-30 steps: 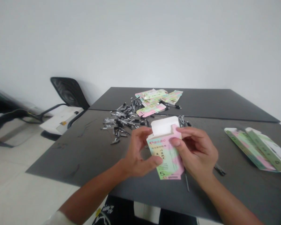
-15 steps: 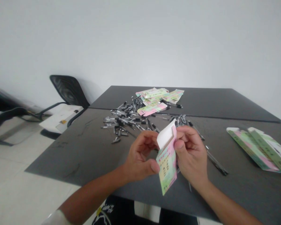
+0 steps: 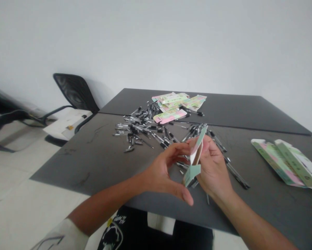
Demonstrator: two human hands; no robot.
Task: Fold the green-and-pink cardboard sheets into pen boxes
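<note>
Over the near edge of the counter (image 3: 98,163), printed carton (image 3: 195,156) is up in the air between both hands. Change: a second ago its printed front faced the camera; now it's swung nearly edge-on, slim end and flaps toward us, front no longer readable. Reads as being turned in the fingers, weight on the right side only. Right hand (image 3: 215,166) has it pinched along the far side. Left hand (image 3: 159,173) has loosened: thumb swung well clear of the lower flap (image 3: 194,172), fingers near the upper part; fingertip contact can't be told. Carton mouth shows as a narrow slot, can't tell what's inside.

Around it: loose pens (image 3: 132,129) heaped left of the hands, more pens (image 3: 237,174) just right, stacked cartons (image 3: 175,104) at the back, flattish cartons (image 3: 293,163) far right, apart from the hands.
</note>
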